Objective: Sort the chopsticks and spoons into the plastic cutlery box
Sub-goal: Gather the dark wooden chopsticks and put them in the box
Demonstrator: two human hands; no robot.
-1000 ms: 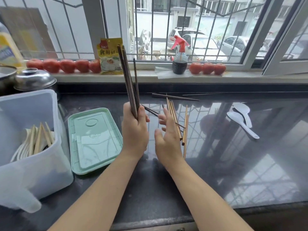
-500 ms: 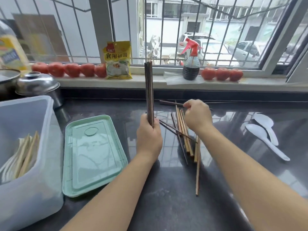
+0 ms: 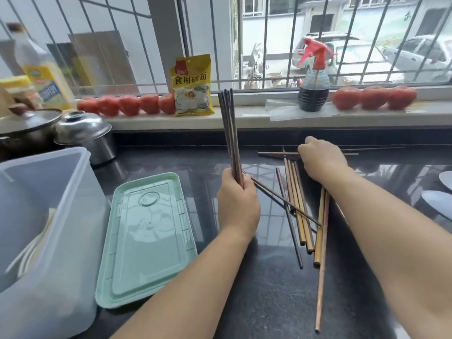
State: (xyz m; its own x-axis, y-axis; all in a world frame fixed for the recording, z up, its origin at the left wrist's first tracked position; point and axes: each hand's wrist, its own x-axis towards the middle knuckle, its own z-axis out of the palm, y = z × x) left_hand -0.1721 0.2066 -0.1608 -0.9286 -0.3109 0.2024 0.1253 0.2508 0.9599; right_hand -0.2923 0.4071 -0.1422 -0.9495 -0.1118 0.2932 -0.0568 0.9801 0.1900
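My left hand (image 3: 238,204) held a bundle of dark chopsticks (image 3: 228,133) upright, its fingers curled tight round the lower ends, the tips standing well above the fist. I judged the bundle was kept vertical so the ends stayed level and the sticks could be dropped into the box together.

My right hand (image 3: 320,160) reached forward over the black counter (image 3: 244,302). Its fingers were bent down over a dark chopstick (image 3: 276,153) lying crosswise at the far side; whether they had already pinched it, I could not tell, as the knuckles hid the fingertips.

Between the two hands and below the right wrist lay loose chopsticks (image 3: 297,206), mostly pale wood, some dark, several crossing one another. One long reddish stick (image 3: 321,270) ran from under the right forearm toward me.

To the left of the left fingers lay the green lid (image 3: 146,241), flat on the counter, off so the box was open for filling. Further left stood the plastic cutlery box (image 3: 61,253), translucent, with pale cutlery dimly visible inside.

Far to the right of the right fingers, the edges of white spoons (image 3: 440,199) showed at the border, not yet collected.
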